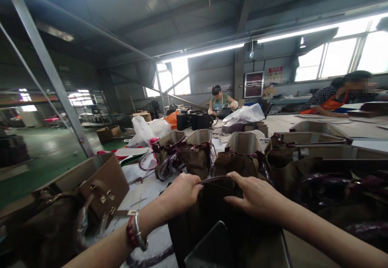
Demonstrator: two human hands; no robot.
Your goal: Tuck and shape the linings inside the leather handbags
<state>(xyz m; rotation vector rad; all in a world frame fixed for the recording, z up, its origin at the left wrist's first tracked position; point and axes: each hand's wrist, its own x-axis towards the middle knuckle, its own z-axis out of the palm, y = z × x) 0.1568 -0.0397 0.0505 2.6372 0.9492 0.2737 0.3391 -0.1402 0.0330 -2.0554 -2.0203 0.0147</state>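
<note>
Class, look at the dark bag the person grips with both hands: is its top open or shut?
Open: the left hand and right hand grip the dark bag at its rim, with a gap showing between them.

brown bags (197, 155) mid-table | plastic bags (148, 132) behind | 2 co-workers (220, 100) at far tables

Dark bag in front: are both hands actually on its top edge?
Touching. The head view shows the left hand and the right hand with fingers curled over the dark bag at its top edge.
</note>
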